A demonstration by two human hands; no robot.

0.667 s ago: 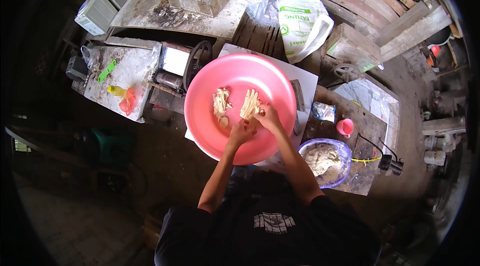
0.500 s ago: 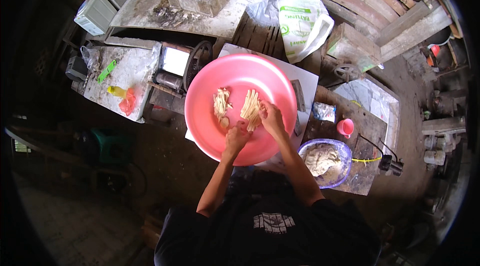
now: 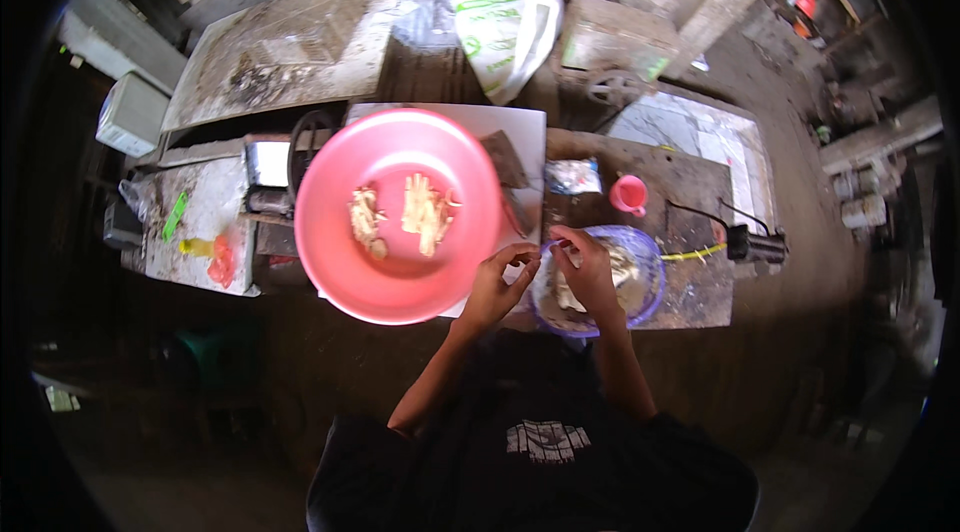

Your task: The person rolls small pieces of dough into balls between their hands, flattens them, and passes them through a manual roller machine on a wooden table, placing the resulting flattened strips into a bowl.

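Small pink cup, white plastic bag behind, black plug at right.

Both bare forearms are seen rising from the lower middle of the view, converging as they go up. The left hand is raised with its fingers curled and the thumb and forefinger brought close together in a pinching pose. The right hand is held just beside it, palm down, fingers bent and drawn toward the left hand. Whether either grip is closed on anything cannot be made out.
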